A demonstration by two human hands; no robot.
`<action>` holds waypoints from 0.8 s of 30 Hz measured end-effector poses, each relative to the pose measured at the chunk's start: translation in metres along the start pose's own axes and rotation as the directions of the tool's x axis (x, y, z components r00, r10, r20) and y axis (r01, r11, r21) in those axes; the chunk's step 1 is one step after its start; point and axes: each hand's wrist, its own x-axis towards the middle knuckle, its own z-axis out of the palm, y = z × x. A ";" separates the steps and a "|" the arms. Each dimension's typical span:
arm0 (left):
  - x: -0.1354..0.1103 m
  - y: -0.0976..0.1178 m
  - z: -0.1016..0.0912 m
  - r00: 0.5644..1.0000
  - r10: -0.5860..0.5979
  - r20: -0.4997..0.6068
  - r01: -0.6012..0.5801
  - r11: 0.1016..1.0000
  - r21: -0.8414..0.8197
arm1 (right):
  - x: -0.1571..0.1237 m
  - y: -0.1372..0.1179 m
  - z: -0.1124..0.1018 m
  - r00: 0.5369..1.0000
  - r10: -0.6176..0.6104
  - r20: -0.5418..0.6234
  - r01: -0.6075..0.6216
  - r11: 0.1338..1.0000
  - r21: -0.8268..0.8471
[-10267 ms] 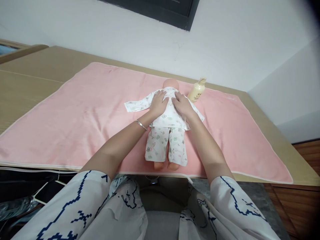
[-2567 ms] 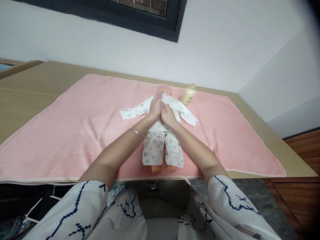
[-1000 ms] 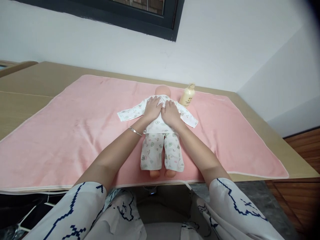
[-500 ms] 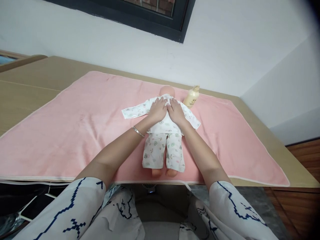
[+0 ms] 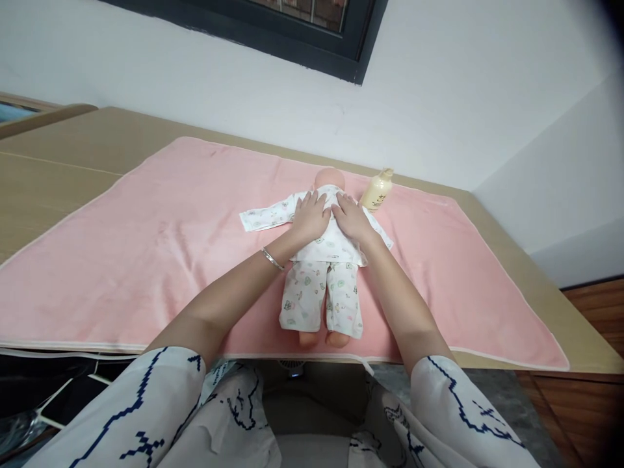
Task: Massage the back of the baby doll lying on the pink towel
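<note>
Flat and close together

The left hand (image 5: 311, 220) and the right hand (image 5: 353, 220) are side by side with their backs up. The fingers (image 5: 312, 199) are a little spread and point forward. The thumbs (image 5: 325, 213) point in, near each other. The left arm (image 5: 225, 300) and the right arm (image 5: 402, 294) reach forward and slant in.

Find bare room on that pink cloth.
The pink fabric cloth is bare between its left edge and left forearm, and between right forearm and right edge. Crowded: left hand and right hand on the white-pajamaed doll, beside the cream pump bottle.
</note>
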 end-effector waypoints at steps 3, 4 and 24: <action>0.009 -0.008 -0.001 0.999 0.005 0.038 -0.002 0.998 -0.061 | -0.014 -0.020 -0.006 0.999 -0.007 -0.037 0.002 0.992 -0.130; 0.012 -0.012 0.000 0.999 0.004 0.050 0.000 0.996 -0.084 | -0.018 -0.027 -0.007 0.998 0.014 -0.054 -0.023 0.985 -0.170; -0.003 0.006 -0.004 0.998 -0.064 -0.015 0.065 0.997 0.048 | -0.010 -0.009 -0.005 0.993 -0.101 -0.068 0.090 0.984 -0.151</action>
